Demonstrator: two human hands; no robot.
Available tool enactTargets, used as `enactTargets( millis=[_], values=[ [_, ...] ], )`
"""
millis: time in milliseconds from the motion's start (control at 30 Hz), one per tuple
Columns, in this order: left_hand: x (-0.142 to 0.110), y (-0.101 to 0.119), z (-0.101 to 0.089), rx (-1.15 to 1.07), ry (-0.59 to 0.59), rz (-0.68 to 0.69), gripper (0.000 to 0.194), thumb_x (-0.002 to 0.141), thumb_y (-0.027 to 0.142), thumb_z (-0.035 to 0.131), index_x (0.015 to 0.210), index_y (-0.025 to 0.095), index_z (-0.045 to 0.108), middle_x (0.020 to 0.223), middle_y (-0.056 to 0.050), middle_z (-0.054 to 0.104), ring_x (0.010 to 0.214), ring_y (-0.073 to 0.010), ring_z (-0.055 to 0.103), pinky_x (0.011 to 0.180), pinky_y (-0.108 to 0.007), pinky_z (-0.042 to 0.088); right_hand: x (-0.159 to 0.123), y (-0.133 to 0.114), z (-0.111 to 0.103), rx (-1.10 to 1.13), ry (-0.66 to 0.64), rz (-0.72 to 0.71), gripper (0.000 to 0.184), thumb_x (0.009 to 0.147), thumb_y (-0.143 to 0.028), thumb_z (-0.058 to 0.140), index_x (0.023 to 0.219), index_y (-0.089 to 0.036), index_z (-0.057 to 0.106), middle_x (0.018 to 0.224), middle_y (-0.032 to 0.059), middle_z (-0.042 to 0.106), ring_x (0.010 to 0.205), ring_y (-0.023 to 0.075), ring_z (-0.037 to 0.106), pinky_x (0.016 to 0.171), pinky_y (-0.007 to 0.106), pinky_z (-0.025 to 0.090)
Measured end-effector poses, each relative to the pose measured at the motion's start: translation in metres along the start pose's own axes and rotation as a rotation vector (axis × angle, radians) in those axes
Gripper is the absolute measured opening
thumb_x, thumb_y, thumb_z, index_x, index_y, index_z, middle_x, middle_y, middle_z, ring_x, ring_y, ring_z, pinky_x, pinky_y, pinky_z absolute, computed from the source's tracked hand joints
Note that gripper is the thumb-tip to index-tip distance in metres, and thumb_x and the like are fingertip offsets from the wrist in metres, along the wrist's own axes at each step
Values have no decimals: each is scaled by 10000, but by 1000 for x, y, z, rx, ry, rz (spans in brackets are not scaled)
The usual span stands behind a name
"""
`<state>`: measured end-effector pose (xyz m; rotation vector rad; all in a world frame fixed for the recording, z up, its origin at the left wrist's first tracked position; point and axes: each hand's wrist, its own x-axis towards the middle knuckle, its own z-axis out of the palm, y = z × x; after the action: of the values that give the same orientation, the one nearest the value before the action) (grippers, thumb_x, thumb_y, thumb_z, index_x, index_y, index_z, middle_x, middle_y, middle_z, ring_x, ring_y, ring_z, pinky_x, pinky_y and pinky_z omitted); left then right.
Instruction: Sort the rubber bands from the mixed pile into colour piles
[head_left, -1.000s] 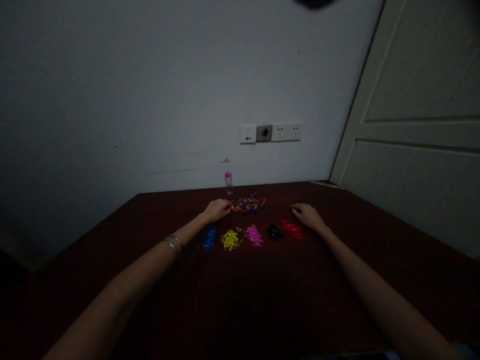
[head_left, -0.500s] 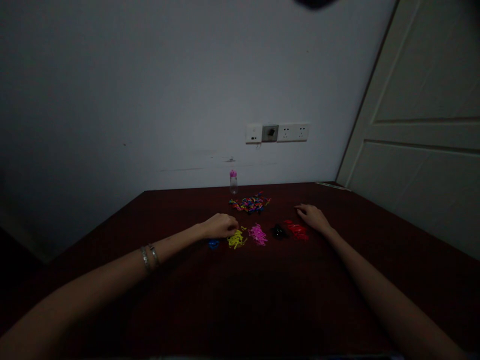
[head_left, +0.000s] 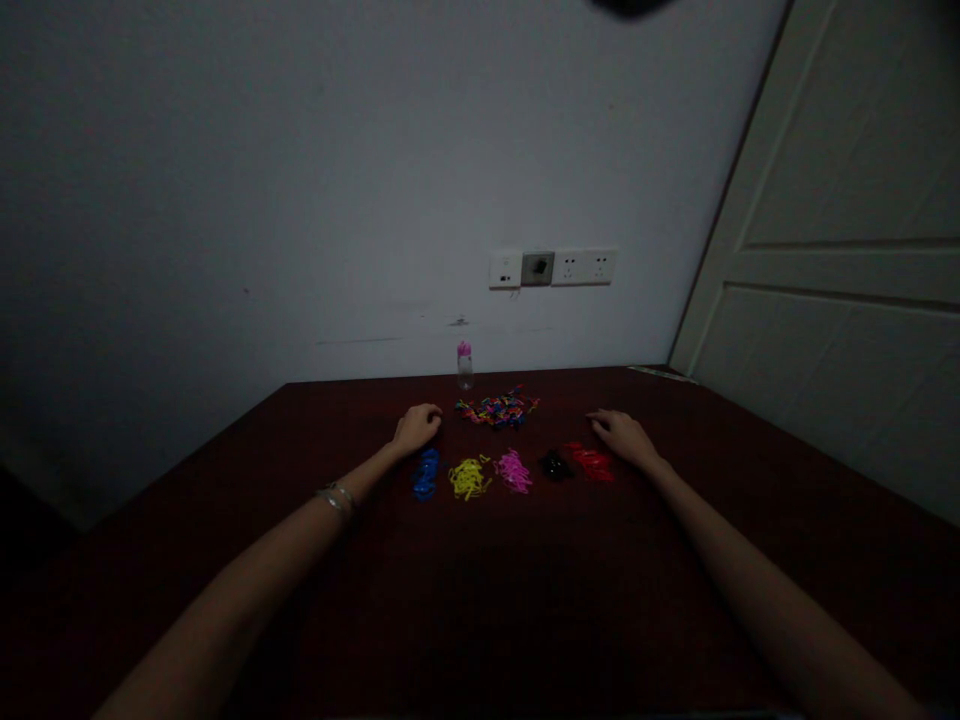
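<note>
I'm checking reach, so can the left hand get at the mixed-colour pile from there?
Probably yes: the left hand is close beside the mixed-colour pile, and nothing visible stands between them; the bottle stands farther back.

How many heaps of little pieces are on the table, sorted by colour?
Blue heap: 1
Yellow heap: 1
Pink heap: 1
Black heap: 1
Red heap: 1
Mixed-colour heap: 1
Total: 6 heaps

Gleams like metal on the silvery curved bracelets (head_left: pixel 332 497), left; shines glossy on the small black heap (head_left: pixel 555 465), right; looks matt on the grey wall (head_left: pixel 375 200), far.
</note>
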<state>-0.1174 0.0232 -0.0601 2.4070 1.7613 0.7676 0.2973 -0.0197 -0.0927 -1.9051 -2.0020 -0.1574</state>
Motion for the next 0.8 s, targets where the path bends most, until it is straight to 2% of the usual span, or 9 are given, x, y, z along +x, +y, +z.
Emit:
enactTargets(
  millis=[100,267,433,500,633,800],
  values=[
    [9,-15,10,-124,102,-206,283,778,217,446,949,179,669,1021,-48,667,958,-178,592,853,-265,438,0,1,0,7,3,-6,396,845,-303,377,1139,-188,615,1209,98,581,1110,222,529,931,348,400],
    [16,-27,14,-282,215,-329,245,751,186,478,874,148,686,933,-66,688,891,-166,611,808,-240,449,2,3,3,9,0,-5,403,845,-305,371,1145,-185,612,1212,108,577,1122,230,521,918,353,410],
    [15,-32,15,-438,263,-502,293,749,214,459,930,125,672,768,-58,683,630,-132,614,534,-187,454,3,5,5,-4,4,-10,407,846,-308,371,1153,-183,606,1227,112,565,1115,235,526,924,358,405],
    [14,-33,16,-489,280,-516,315,748,221,443,946,118,665,721,-50,669,535,-111,581,462,-173,423,3,5,4,-10,0,-10,406,846,-304,373,1155,-180,604,1226,108,566,1121,233,521,926,355,405],
    [13,-34,17,-537,295,-502,322,736,210,433,932,111,668,691,-46,650,465,-89,536,427,-165,399,1,0,-1,9,-2,-27,401,846,-290,371,1159,-181,597,1221,89,572,1123,224,517,923,349,408],
    [11,-33,16,-519,271,-485,319,733,195,428,921,109,672,735,-57,660,481,-88,541,433,-164,398,0,-38,-14,110,36,-177,375,839,-286,399,1137,-197,608,1197,75,585,1123,211,500,946,345,386]
  ],
)
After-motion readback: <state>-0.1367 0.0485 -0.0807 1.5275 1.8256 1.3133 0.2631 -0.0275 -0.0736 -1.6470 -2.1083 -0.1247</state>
